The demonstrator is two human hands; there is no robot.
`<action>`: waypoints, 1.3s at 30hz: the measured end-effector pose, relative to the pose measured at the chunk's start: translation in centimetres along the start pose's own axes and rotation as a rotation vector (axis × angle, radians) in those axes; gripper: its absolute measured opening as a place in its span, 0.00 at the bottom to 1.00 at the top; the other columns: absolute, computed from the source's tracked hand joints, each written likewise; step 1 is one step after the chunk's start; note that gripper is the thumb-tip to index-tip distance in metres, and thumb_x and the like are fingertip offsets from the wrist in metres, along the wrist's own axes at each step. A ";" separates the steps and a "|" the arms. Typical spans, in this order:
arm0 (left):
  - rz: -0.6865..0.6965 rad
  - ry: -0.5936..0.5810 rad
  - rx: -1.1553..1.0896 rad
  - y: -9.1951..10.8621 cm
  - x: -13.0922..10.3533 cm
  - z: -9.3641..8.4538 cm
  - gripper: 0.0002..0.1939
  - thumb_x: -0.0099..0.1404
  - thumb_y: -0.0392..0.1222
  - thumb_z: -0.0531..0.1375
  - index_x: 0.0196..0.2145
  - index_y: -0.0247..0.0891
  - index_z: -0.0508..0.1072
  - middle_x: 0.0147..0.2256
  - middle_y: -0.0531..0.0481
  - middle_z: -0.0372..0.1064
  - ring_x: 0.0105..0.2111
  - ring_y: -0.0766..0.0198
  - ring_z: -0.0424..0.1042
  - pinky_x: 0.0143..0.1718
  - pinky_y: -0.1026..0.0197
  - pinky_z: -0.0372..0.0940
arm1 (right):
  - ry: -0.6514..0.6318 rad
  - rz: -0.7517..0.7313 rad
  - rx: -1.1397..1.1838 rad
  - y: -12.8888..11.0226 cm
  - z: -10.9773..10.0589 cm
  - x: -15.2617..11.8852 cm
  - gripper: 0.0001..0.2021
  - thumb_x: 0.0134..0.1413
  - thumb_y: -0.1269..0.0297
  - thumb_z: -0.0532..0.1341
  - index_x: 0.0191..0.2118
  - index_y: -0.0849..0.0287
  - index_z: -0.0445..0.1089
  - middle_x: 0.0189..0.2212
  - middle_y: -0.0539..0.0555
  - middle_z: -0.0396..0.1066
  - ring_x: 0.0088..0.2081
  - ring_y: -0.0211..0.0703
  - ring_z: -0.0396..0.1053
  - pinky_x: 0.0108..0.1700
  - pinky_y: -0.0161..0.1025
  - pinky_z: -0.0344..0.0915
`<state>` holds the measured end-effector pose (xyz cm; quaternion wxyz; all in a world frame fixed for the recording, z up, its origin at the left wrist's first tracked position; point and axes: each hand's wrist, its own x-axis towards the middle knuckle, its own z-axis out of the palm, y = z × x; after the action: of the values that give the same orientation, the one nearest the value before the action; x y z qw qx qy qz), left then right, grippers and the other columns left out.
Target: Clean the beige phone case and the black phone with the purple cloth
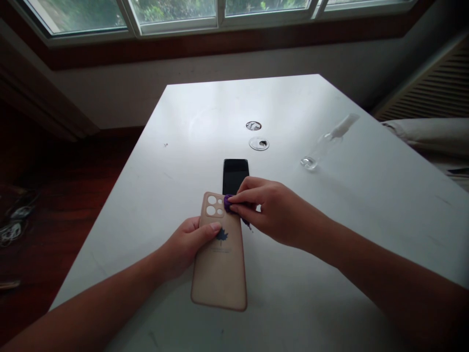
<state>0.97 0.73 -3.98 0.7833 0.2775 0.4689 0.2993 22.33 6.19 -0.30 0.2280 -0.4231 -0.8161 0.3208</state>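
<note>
A beige phone case [220, 274] with camera cutouts and a dark leaf print is gripped by my left hand [190, 242], thumb on its face and fingers behind its left edge. My right hand [267, 208] pinches a small purple cloth [227, 203] against the upper right of the case, beside the cutouts. Part of the cloth is hidden by my fingers, and a loose end hangs below them. Just beyond the case, a black phone [235, 173] lies on the white table [176, 186], its lower end covered by the case and my right hand.
A clear spray bottle [326, 143] lies on its side at the right of the table. Behind the phone are a round grommet cover [259, 143] and a round hole [253, 125] in the tabletop. Windows [176, 12] line the far wall; cables [16, 225] lie at left.
</note>
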 end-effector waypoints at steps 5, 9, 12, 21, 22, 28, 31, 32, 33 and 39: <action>0.040 0.067 -0.096 0.6 0.2 0.2 0.19 0.59 0.46 0.69 0.42 0.29 0.77 0.32 0.41 0.76 0.26 0.61 0.74 0.29 0.62 0.70 | -0.139 0.006 0.074 -1.5 -0.2 -0.4 0.10 0.61 0.66 0.62 0.44 0.54 0.81 0.39 0.53 0.72 0.33 0.34 0.70 0.34 0.31 0.66; 0.047 0.131 -0.148 1.0 0.4 0.1 0.17 0.61 0.44 0.67 0.43 0.29 0.75 0.31 0.41 0.76 0.24 0.60 0.73 0.26 0.61 0.70 | -0.222 -0.024 0.081 -3.1 -0.4 -0.8 0.10 0.62 0.66 0.62 0.43 0.53 0.81 0.42 0.52 0.73 0.35 0.34 0.70 0.35 0.30 0.67; 0.051 0.170 -0.164 1.2 0.5 0.0 0.15 0.62 0.42 0.64 0.42 0.28 0.74 0.33 0.39 0.77 0.24 0.59 0.74 0.29 0.58 0.72 | -0.279 -0.026 0.048 -4.1 -0.7 -1.3 0.10 0.62 0.65 0.61 0.42 0.52 0.81 0.41 0.51 0.73 0.34 0.35 0.70 0.36 0.32 0.67; 0.043 0.180 -0.159 1.6 1.2 -0.3 0.16 0.64 0.44 0.62 0.43 0.27 0.74 0.33 0.37 0.77 0.28 0.55 0.76 0.30 0.59 0.72 | -0.408 -0.055 0.088 -5.1 -1.4 -1.8 0.09 0.62 0.69 0.60 0.37 0.54 0.79 0.43 0.50 0.75 0.35 0.36 0.71 0.39 0.32 0.68; 0.045 0.173 -0.161 1.6 1.2 -0.3 0.16 0.65 0.44 0.62 0.44 0.27 0.74 0.34 0.37 0.77 0.28 0.55 0.76 0.31 0.58 0.72 | -0.407 -0.046 0.089 -4.9 -1.4 -1.7 0.09 0.61 0.69 0.61 0.37 0.54 0.80 0.42 0.51 0.75 0.34 0.36 0.70 0.38 0.32 0.68; 0.064 0.094 -0.137 0.9 0.5 -0.3 0.17 0.62 0.44 0.65 0.45 0.28 0.74 0.35 0.38 0.77 0.28 0.57 0.76 0.32 0.58 0.72 | -0.321 -0.010 0.069 -3.5 -1.0 -1.0 0.09 0.61 0.65 0.62 0.42 0.51 0.81 0.40 0.49 0.73 0.32 0.33 0.70 0.33 0.30 0.67; 0.058 0.052 -0.107 0.5 0.3 -0.2 0.18 0.62 0.45 0.67 0.45 0.29 0.75 0.36 0.39 0.77 0.29 0.59 0.76 0.32 0.60 0.71 | -0.224 -0.009 0.042 -2.4 -0.6 -0.5 0.09 0.61 0.65 0.62 0.43 0.52 0.81 0.41 0.50 0.72 0.34 0.32 0.70 0.33 0.29 0.67; 0.056 0.041 -0.092 0.5 0.3 -0.2 0.18 0.61 0.45 0.67 0.44 0.29 0.76 0.36 0.39 0.77 0.30 0.59 0.76 0.33 0.61 0.71 | -0.186 -0.006 0.019 -2.1 -0.5 -0.4 0.09 0.61 0.66 0.62 0.43 0.53 0.81 0.40 0.50 0.72 0.33 0.32 0.70 0.33 0.29 0.67; 0.053 0.032 -0.075 0.4 0.3 -0.1 0.18 0.61 0.46 0.68 0.43 0.28 0.76 0.35 0.39 0.77 0.30 0.59 0.76 0.33 0.61 0.71 | -0.149 0.002 -0.005 -1.7 -0.4 -0.2 0.10 0.62 0.66 0.62 0.43 0.54 0.81 0.39 0.51 0.72 0.33 0.32 0.69 0.33 0.30 0.67; 0.041 0.012 -0.020 0.2 0.3 0.1 0.20 0.60 0.50 0.68 0.41 0.28 0.77 0.34 0.39 0.77 0.31 0.58 0.76 0.35 0.59 0.72 | -0.039 0.005 -0.027 -0.9 0.0 -0.2 0.10 0.63 0.65 0.61 0.43 0.57 0.81 0.38 0.51 0.71 0.31 0.32 0.68 0.31 0.31 0.66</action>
<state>1.16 1.06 -3.99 0.7768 0.2774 0.4649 0.3217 21.99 5.64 0.31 0.2055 -0.4219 -0.8236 0.3187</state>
